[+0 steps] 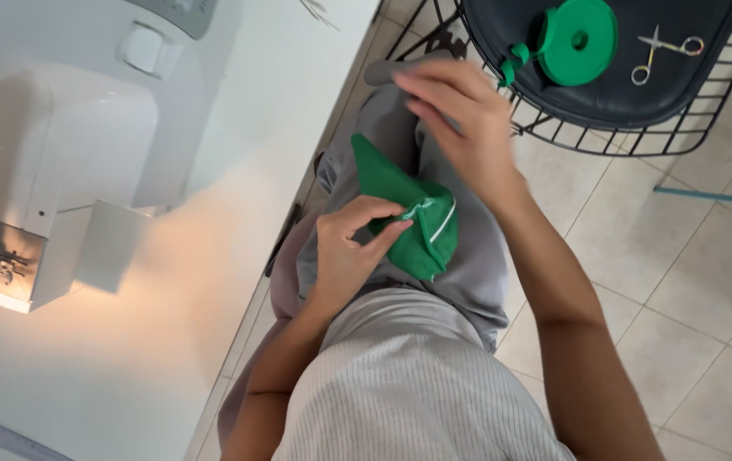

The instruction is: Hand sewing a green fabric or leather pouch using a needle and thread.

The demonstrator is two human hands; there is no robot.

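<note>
Green fabric piece (400, 213) lies on your lap, over grey trousers (468, 273). Your left hand (350, 248) pinches its white-trimmed edge between the fingers (387, 229). Your right hand (460, 119) hovers above, loosely curled, holding nothing visible. Sewing machine (67, 154) sits on the white tabletop (169, 324); wire chair (605, 94) carries green spool (577, 41) and scissors (666, 49).

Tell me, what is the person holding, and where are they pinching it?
The left hand pinches the green fabric piece at its white-trimmed edge. The right hand is raised above it; whether it holds anything cannot be told.
</note>
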